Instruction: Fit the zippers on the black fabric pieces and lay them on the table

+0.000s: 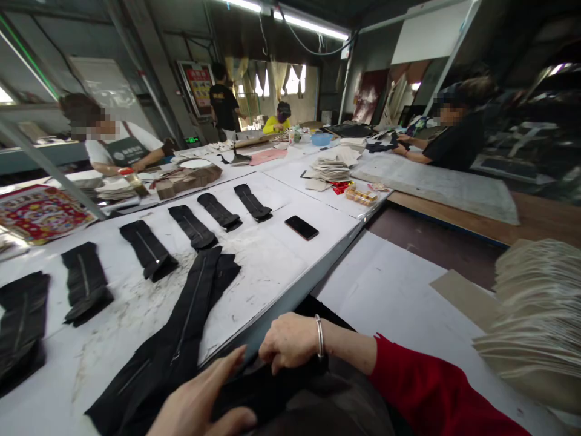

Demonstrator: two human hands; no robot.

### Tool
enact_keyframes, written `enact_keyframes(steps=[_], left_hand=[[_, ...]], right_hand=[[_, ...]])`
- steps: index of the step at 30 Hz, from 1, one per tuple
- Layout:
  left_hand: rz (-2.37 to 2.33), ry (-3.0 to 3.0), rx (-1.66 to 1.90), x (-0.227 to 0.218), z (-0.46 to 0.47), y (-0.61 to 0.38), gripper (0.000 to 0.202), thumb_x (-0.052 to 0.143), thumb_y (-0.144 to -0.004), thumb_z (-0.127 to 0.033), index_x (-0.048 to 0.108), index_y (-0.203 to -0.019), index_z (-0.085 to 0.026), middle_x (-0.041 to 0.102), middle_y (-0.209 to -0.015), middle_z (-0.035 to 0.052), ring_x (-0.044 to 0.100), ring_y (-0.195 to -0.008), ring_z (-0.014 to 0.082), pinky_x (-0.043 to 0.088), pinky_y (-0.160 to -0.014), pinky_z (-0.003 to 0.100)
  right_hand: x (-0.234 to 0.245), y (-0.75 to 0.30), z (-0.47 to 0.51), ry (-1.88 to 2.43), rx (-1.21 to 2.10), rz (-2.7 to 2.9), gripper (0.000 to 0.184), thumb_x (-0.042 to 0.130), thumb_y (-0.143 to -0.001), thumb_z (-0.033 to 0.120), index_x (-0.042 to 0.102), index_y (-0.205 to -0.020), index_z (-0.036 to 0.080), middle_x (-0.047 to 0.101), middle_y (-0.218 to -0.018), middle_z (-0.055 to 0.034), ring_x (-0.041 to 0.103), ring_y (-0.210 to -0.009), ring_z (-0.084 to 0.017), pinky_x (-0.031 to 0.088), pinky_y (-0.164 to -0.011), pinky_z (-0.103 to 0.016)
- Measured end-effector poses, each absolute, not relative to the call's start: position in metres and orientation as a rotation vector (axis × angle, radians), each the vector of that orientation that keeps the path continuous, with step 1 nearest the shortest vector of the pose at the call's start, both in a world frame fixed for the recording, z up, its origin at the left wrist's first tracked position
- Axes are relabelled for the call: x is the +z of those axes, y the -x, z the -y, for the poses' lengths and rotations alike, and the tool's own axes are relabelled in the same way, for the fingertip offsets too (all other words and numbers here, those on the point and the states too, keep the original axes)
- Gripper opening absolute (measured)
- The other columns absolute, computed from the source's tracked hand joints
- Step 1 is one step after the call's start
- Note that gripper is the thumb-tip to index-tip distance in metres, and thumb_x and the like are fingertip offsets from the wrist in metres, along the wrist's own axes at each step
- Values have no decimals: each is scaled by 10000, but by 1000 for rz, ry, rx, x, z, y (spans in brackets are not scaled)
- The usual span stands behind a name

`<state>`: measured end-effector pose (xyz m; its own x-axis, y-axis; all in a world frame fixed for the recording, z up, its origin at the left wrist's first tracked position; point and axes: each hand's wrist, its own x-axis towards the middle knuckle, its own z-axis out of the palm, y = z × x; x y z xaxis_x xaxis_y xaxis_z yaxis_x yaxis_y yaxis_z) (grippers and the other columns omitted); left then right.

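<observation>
My left hand (204,402) is at the bottom edge with thumb and fingers spread apart, over dark cloth. Just right of it, my right hand (288,342) has its fingers curled closed, above black fabric (267,387) at my lap; whatever it grips is hidden. A silver bangle (320,336) circles that wrist. Beside my left hand, black zippered fabric pieces (181,339) lie heaped at the table's near edge. Farther off, a row of short black zippered pieces (145,247) is laid out across the white table (267,266).
A phone (302,227) lies on the table. Tall stacks of grey-beige sheets (535,315) stand at right. An amber box (361,195), red packets (341,187) and paper stacks (329,169) sit farther back. Several people work around the tables, one at left (122,145), another at right (447,136).
</observation>
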<state>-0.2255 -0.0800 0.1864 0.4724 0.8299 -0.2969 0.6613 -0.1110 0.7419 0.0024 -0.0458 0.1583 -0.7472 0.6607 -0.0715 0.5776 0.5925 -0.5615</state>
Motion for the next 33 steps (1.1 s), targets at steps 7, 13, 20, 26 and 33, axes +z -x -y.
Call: enact_keyframes(steps=[7, 13, 20, 26, 33], left_hand=[[-990, -2032, 81, 156, 63, 130, 202, 688, -746, -265, 709, -939, -209, 674, -678, -1, 602, -641, 213, 364, -593, 267], [-930, -1943, 114, 150, 64, 132, 160, 626, -818, -295, 719, -893, -189, 671, -721, 12, 580, -660, 195, 375, -614, 263], [-978, -1873, 203, 138, 69, 134, 158, 633, -825, -315, 663, -754, -176, 642, -717, 10, 562, -670, 183, 386, -620, 257], [-961, -1812, 204, 142, 73, 135, 137, 632, -825, -296, 675, -889, -183, 624, -734, -12, 532, -673, 167, 375, -620, 249], [-953, -1729, 251, 141, 73, 128, 199, 634, -832, -362, 623, -839, -163, 566, -720, -14, 473, -662, 158, 355, -608, 248]], right_hand=[[169, -58, 73, 1366, 811, 2469, 149, 837, -661, 243, 725, -759, 240, 708, -720, 26, 623, -726, -182, 405, -690, -281], [161, -88, 107, 1449, 926, 1820, 309, 813, -673, 149, 700, -955, 211, 691, -1142, -70, 598, -1113, -244, 426, -983, -384], [126, -77, 116, 1428, 981, 1394, 101, 667, -787, 113, 643, -758, 207, 672, -1193, -51, 595, -1142, -214, 406, -1019, -365], [118, -76, 109, 1415, 1104, 1261, 89, 660, -778, 155, 608, -724, 204, 698, -1063, -44, 645, -969, -205, 488, -833, -316], [122, -73, 107, 1479, 1140, 1183, 83, 661, -778, 198, 592, -732, 206, 717, -978, -31, 657, -822, -182, 506, -749, -301]])
